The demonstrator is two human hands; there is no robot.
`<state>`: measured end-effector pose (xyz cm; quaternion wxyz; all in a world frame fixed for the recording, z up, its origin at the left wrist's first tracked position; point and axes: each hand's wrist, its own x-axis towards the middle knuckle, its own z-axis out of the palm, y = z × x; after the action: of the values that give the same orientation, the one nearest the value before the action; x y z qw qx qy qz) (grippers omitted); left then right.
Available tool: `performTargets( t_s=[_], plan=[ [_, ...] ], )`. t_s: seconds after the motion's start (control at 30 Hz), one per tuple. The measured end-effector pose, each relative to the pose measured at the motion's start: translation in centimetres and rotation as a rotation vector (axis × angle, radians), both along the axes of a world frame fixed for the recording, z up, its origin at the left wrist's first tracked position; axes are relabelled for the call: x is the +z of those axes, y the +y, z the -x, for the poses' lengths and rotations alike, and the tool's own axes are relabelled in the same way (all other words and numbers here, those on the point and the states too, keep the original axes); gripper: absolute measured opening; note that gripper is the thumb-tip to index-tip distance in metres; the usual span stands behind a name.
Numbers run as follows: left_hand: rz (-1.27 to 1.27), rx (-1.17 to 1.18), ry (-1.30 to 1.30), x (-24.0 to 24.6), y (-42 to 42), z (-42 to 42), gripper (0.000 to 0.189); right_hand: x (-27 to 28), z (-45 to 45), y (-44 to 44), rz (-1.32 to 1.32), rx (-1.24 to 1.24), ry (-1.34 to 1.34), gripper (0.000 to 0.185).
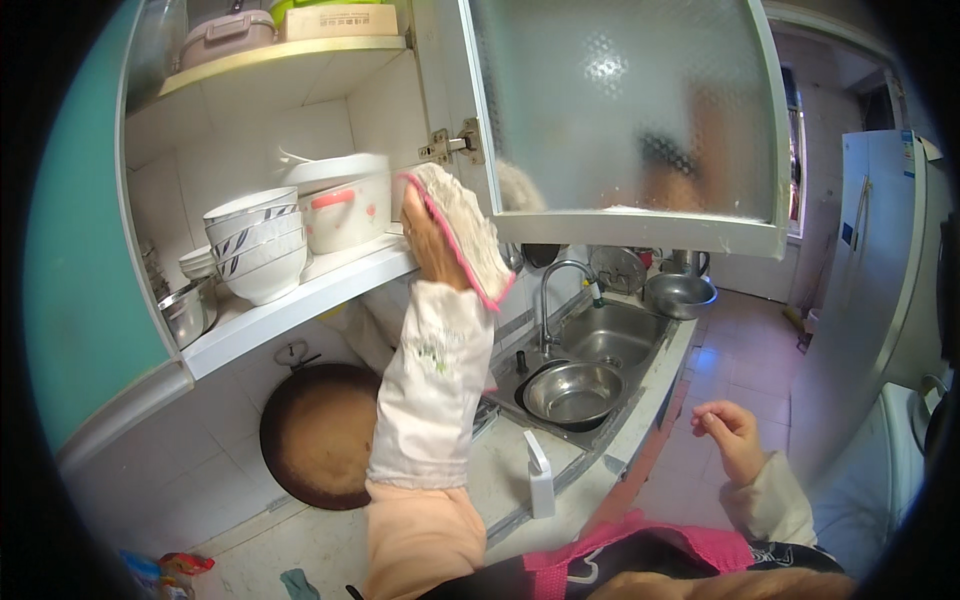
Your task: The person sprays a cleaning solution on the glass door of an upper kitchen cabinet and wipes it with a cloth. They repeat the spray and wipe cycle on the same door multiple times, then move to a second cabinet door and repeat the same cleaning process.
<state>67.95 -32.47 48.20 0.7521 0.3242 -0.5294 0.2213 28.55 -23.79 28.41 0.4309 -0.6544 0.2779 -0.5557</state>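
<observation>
My left hand (433, 247), raised into the open wall cabinet, grips a whitish cloth with pink edging (469, 232). The cloth is held by the inner side wall, just below the metal hinge (454, 142) of the frosted-glass door (570, 127). On the lower shelf (322, 274) to the left of that hand stand a lidded white pot with a pink handle (352, 214) and a stack of patterned white bowls (262, 251). My right hand (731, 435) hangs in the air at the right, fingers curled in, with nothing visible in it.
A metal bowl (187, 311) sits at the shelf's left end. Below, a wok (322, 439) leans against the tiles. The counter holds a white spray bottle (541, 484) beside a sink (622, 330) with a steel basin (574, 394). At the right stands a refrigerator (855, 285).
</observation>
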Motion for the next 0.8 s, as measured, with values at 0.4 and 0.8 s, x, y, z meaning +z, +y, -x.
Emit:
performTargets(
  t_s=[0.4,0.8],
  plan=[
    [-0.101,0.612,-0.301,-0.7,-7.1,0.3,0.087,-4.9,4.8,-2.4,-0.164,-0.114,0.031,0.017],
    [-0.07,0.669,-0.435,-4.4,-6.3,-1.0,0.083,-4.8,3.1,-2.5,-0.183,-0.028,0.096,0.018]
  ],
)
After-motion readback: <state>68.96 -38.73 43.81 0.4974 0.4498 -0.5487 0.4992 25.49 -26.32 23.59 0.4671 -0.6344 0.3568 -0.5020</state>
